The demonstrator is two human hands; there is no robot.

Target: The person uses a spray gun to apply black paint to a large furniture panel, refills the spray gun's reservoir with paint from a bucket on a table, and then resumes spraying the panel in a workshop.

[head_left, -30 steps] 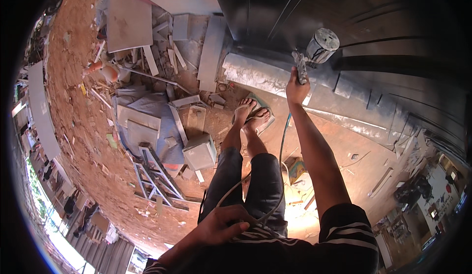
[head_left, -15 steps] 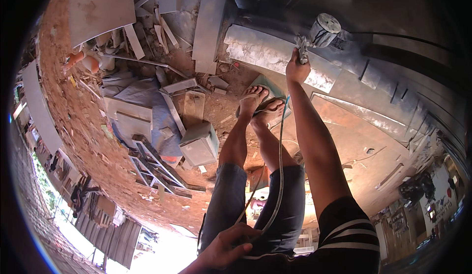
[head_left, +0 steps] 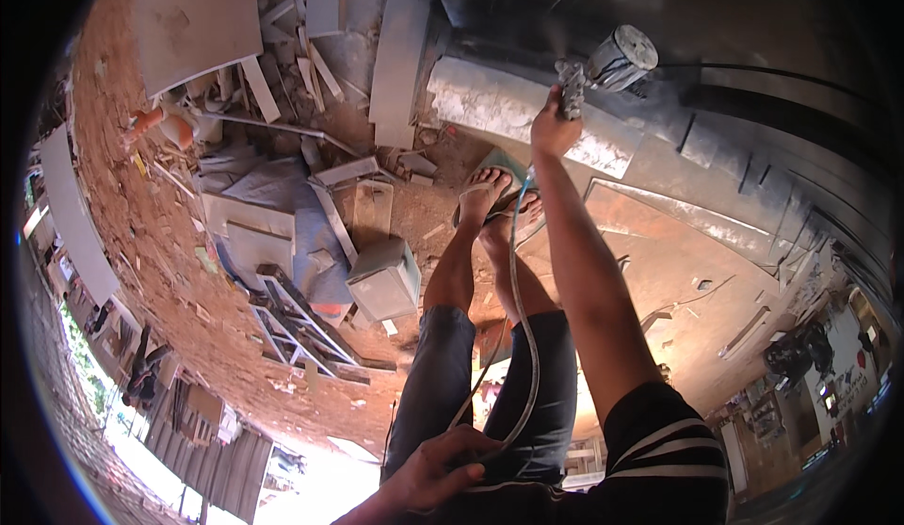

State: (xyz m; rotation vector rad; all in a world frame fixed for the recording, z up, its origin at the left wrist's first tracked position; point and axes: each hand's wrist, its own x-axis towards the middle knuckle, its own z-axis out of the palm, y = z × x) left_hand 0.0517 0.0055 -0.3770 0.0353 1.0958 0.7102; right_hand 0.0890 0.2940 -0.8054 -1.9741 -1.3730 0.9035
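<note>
Right hand (head_left: 556,134) closed round the spray gun (head_left: 572,92), up by the dark panel (head_left: 508,16); left hand (head_left: 444,467) curled on the hose (head_left: 529,346) at the lap! Streaked metal cup (head_left: 623,59) beside the gun, sandalled feet (head_left: 482,195) below!

From my end, the spray gun (head_left: 571,94) looks like metal, its surface rough and crusted grey, and the cup (head_left: 620,59) reads as metal too, streaked over a dull shine. I see a smooth, faintly glossy, plastic-looking hose (head_left: 534,360), matt cloth shorts (head_left: 428,374), a dusty wooden-looking board (head_left: 374,209), rough crumbly ground (head_left: 155,219) and a smooth dark panel (head_left: 504,12) with low sheen.
</note>
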